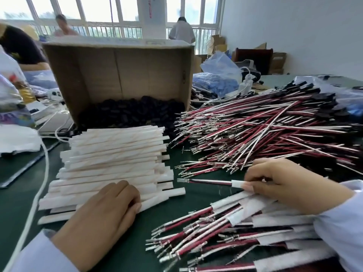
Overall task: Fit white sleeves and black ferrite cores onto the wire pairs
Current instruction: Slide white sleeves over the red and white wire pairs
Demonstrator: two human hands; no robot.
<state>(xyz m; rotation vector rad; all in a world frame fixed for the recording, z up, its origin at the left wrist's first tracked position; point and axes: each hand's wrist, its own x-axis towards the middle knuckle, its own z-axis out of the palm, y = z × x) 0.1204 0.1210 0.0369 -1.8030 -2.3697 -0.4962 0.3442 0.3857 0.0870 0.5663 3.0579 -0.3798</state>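
Two hands busy; right hand (pixel 284 185) fingers pinch wire pair (pixel 208 182) by its white sleeve (pixel 236 183), metal tips poking out left, likely ready for core; left hand (pixel 106 211) lies on sleeve stack (pixel 117 160), fingers bent, cannot tell if gripping one; black ferrite cores (pixel 133 112) in cardboard box (pixel 117 71) close behind; sleeved pairs (pixel 216 228) heaped on counter (pixel 176 209).

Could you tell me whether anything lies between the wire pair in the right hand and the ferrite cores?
Nothing blocks it outright: a narrow strip of green mat runs from the red-and-black wire pair to the black ferrite cores, flanked by the stack of white sleeves and the loose wire pile.
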